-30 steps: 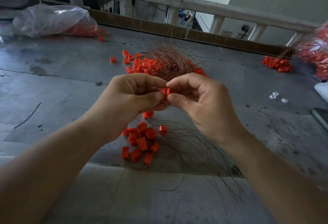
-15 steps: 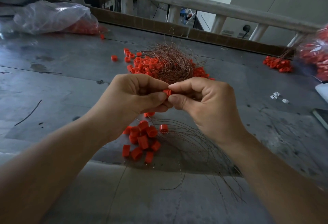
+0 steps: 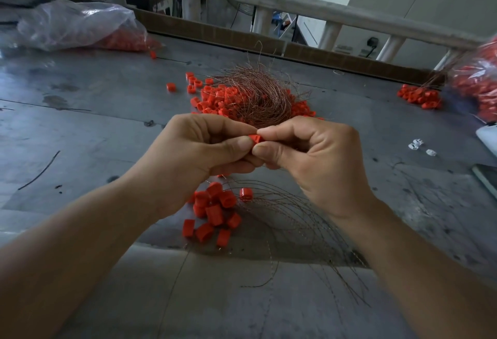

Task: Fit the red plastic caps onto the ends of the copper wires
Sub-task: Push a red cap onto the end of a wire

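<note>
Evidently mid-fitting: left hand (image 3: pixel 193 155) and right hand (image 3: pixel 317 158) both pinch one cap (image 3: pixel 255 139); next, probably, pressing it fully home.

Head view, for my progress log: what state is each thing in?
red cap: pinched between both hands' fingertips, off the table.
left hand: fingers curled, pinching the cap.
right hand: fingers curled, pinching the cap.
loose caps: heaped on the table below the hands.
loose wires: fanned on the table.
wire tangle: piled among caps behind the hands.
plastic bag: lying far left, caps inside.
</note>
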### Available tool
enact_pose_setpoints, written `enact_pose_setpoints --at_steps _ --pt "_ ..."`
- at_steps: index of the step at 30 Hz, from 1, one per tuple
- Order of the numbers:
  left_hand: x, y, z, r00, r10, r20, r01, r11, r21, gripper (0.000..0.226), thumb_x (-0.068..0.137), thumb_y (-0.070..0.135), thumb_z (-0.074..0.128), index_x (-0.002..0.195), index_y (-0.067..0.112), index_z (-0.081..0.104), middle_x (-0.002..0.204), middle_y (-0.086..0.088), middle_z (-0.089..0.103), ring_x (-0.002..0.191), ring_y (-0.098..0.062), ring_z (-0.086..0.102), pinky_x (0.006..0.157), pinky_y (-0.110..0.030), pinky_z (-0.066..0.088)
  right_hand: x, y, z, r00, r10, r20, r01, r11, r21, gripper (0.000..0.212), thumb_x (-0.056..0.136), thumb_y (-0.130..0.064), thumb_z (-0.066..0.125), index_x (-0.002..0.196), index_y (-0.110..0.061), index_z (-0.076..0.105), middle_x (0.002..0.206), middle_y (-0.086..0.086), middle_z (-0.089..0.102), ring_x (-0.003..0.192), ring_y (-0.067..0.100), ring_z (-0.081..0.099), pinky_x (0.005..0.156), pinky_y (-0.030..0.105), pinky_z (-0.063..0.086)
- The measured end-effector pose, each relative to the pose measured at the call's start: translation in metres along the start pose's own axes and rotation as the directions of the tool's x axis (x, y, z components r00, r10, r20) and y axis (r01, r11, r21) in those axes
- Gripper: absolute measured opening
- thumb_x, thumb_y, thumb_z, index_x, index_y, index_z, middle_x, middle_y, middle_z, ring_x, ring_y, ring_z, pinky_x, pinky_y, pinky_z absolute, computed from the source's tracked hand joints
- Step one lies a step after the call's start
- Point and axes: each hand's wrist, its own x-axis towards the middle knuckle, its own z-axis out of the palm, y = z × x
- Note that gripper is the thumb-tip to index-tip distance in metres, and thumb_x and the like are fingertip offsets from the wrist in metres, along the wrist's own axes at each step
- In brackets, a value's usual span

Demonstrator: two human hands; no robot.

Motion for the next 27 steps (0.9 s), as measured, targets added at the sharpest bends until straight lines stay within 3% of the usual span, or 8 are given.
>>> enact_pose_setpoints --at_steps 6,9,12,16,20,23,27 --pt "0.0 0.001 0.001 0.998 -0.027 0.055 0.028 0.999 -0.022 0.027 0.051 0.025 0.068 0.075 0.015 0.075 0.068 -0.008 0.071 0.064 -0.014 0.069 0.056 -0.016 0.053 0.001 0.004 -0.003 1.0 -0.004 0.028 0.003 1.0 0.026 0.015 0.065 -0.025 0.07 0.079 -0.022 0.066 0.072 -0.011 0.065 0.063 0.006 0.065 0.06 0.02 0.053" --pt "-0.001 0.002 0.0 0.994 -0.043 0.102 0.05 0.997 -0.065 0.023 0.054 0.02 0.066 0.074 0.013 0.075 0.067 -0.009 0.07 0.062 -0.013 0.069 0.055 -0.017 0.054 0.003 0.004 -0.005 0.997 0.019 0.08 -0.022 0.999 0.041 0.023 0.066 -0.03 0.069 0.088 -0.028 0.063 0.069 -0.008 0.063 0.066 0.007 0.063 0.064 0.023 0.053" --pt "-0.002 0.003 -0.001 0.989 -0.064 0.131 0.079 0.991 -0.108 0.035 0.055 0.014 0.066 0.09 0.009 0.069 0.069 -0.012 0.07 0.061 -0.016 0.069 0.054 -0.019 0.054 0.005 0.001 -0.01 0.972 0.011 0.233 -0.002 0.999 -0.038 0.031 0.071 -0.039 0.06 0.101 -0.033 0.06 0.077 -0.011 0.06 0.077 0.0 0.058 0.067 0.013 0.046" --pt "-0.003 0.003 -0.001 0.987 -0.064 0.151 0.081 0.991 -0.111 0.052 0.061 0.014 0.063 0.113 0.01 0.053 0.067 -0.013 0.069 0.061 -0.018 0.069 0.053 -0.02 0.054 0.004 -0.001 -0.009 0.951 0.005 0.308 0.043 0.988 -0.148 0.014 0.079 -0.036 0.056 0.086 -0.026 0.061 0.083 -0.01 0.054 0.076 -0.001 0.052 0.066 0.01 0.039" --pt "-0.006 0.002 0.004 0.985 0.065 0.16 -0.066 0.998 0.0 0.057 0.065 0.036 0.073 0.115 0.019 0.051 0.071 -0.011 0.07 0.063 -0.022 0.069 0.055 -0.023 0.054 0.002 -0.002 -0.005 0.951 -0.01 0.308 0.084 0.97 -0.228 0.009 0.085 -0.023 0.055 0.083 -0.015 0.058 0.079 -0.011 0.046 0.071 -0.001 0.046 0.065 0.009 0.036" --pt "-0.007 0.001 0.007 0.981 0.129 0.143 -0.149 0.979 0.137 0.058 0.066 0.028 0.075 0.116 0.025 0.047 0.069 -0.008 0.07 0.058 -0.017 0.067 0.054 -0.023 0.054 0.0 -0.002 -0.003 0.95 -0.011 0.313 0.098 0.96 -0.264 0.002 0.082 -0.019 0.052 0.08 -0.019 0.052 0.078 -0.016 0.044 0.073 -0.002 0.046 0.066 0.011 0.038" --pt "-0.009 0.0 0.008 0.977 0.137 0.162 -0.161 0.977 0.141 0.062 0.062 0.03 0.067 0.119 0.027 0.044 0.068 -0.008 0.068 0.058 -0.016 0.066 0.054 -0.023 0.053 -0.002 -0.004 0.0 0.956 -0.012 0.294 0.096 0.957 -0.275 0.004 0.08 -0.016 0.051 0.077 -0.015 0.055 0.077 -0.016 0.044 0.072 0.002 0.048 0.064 0.013 0.039"
